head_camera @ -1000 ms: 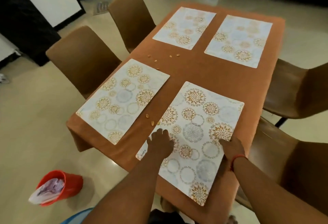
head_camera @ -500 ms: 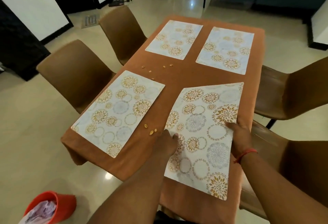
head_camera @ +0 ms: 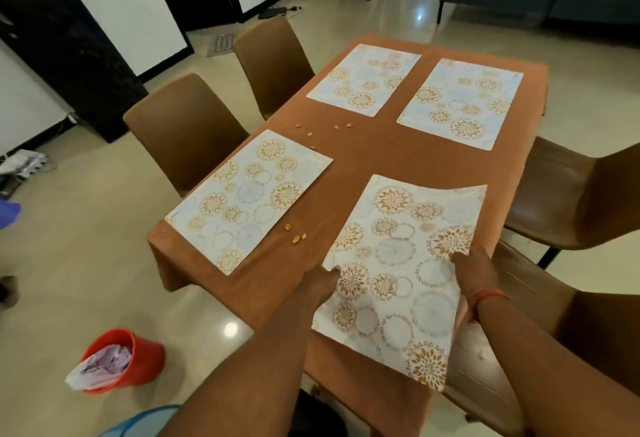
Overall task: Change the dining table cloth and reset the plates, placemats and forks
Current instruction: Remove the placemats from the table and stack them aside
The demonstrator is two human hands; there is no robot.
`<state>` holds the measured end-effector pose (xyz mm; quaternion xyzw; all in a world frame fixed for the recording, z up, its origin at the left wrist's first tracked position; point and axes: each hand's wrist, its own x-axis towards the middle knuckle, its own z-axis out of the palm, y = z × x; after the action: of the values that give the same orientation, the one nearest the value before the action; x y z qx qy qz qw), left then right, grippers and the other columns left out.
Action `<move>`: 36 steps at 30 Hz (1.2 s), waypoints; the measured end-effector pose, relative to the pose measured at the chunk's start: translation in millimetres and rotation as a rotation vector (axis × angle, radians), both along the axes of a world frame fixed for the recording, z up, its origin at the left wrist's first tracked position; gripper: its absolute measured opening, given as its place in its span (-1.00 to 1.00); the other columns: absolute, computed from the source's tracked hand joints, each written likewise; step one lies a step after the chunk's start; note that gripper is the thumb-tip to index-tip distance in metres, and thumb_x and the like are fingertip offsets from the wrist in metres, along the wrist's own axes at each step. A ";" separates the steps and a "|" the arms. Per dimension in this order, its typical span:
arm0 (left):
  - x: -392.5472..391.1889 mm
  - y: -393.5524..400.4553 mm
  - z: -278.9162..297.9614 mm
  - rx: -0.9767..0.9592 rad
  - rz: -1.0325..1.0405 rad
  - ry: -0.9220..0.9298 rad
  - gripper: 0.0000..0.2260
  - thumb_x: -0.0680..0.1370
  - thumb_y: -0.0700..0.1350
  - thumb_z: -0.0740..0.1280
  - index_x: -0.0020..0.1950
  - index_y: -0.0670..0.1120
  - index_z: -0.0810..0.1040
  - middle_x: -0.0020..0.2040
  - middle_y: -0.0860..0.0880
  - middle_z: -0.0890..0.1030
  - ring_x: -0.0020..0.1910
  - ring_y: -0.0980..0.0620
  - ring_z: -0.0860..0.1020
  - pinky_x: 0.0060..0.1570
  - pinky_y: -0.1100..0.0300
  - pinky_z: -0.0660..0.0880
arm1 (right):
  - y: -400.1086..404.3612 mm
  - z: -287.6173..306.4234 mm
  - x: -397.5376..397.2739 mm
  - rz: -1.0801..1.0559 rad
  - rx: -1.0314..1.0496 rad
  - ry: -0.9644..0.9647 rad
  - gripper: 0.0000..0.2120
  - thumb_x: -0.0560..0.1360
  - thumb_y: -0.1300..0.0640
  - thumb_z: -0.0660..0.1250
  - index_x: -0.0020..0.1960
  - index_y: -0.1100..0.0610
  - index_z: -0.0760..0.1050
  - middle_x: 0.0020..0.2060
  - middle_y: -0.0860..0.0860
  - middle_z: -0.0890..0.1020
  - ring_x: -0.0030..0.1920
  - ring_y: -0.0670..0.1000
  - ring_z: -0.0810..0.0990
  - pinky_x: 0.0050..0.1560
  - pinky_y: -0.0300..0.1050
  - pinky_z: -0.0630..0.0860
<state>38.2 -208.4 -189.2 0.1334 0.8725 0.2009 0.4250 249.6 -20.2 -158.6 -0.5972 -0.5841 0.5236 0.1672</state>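
Patterned with gold and grey-blue flower circles, the near placemat point(head_camera: 401, 274) is gripped along both long edges: the left hand point(head_camera: 320, 286) pinches its left edge, thumb on top, and the right hand point(head_camera: 469, 274), with a red thread at the wrist, holds the right edge, its fingers hidden under the mat. The mat's far edge curls up off the orange-brown tablecloth point(head_camera: 374, 156). Just beyond the left hand lie a few nut shells point(head_camera: 295, 234), and left of them a second placemat point(head_camera: 247, 199) lies flat. Farther out, more shells point(head_camera: 323, 128) are scattered, then two more placemats point(head_camera: 363, 80) point(head_camera: 460, 102) sit side by side. Down left of the left arm, a red bin point(head_camera: 138, 358) stands on the floor.
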 end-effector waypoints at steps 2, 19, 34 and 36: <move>5.4 -17.7 -9.3 -0.028 -0.029 0.011 -0.34 0.63 0.22 0.14 0.61 -0.12 0.13 0.60 -0.11 0.20 0.53 -0.15 0.25 0.50 -0.02 0.20 | -4.5 -8.5 8.0 0.100 0.058 -0.175 -0.67 0.60 0.18 0.15 0.35 0.10 0.40 0.10 0.19 0.60 -0.06 0.17 0.54 -0.09 -0.05 0.47; -180.6 -35.0 22.7 0.389 -0.124 -0.060 -0.61 0.62 0.09 0.26 0.37 -0.09 0.51 0.29 -0.11 0.57 0.24 -0.10 0.54 0.22 0.10 0.46 | -85.0 49.2 -106.1 -0.154 0.118 0.085 -0.79 0.57 0.19 0.27 0.14 -0.03 0.54 0.03 0.03 0.66 -0.05 0.02 0.61 0.04 -0.01 0.57; -364.4 -102.2 20.3 0.151 0.023 0.307 -0.57 0.68 0.07 0.15 0.53 -0.05 0.33 0.53 -0.07 0.34 0.49 -0.13 0.33 0.45 0.01 0.26 | -131.7 -18.4 -332.2 -0.095 0.019 0.139 -0.72 0.64 0.24 0.20 0.34 0.17 0.48 0.20 0.06 0.58 0.12 0.03 0.49 0.16 -0.15 0.36; -384.6 -107.4 24.4 0.134 0.043 0.323 -0.60 0.67 0.03 0.18 0.49 -0.07 0.37 0.48 -0.10 0.42 0.43 -0.15 0.40 0.35 0.02 0.38 | -130.8 -26.2 -355.5 -0.086 -0.005 0.138 -0.69 0.64 0.24 0.20 0.38 0.16 0.45 0.24 0.05 0.57 0.20 0.06 0.49 0.20 -0.12 0.37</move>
<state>-346.4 -315.8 -164.7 0.1734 0.9167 0.2435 0.2653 -105.9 -151.1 -184.9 -0.5848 -0.5437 0.5571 0.2281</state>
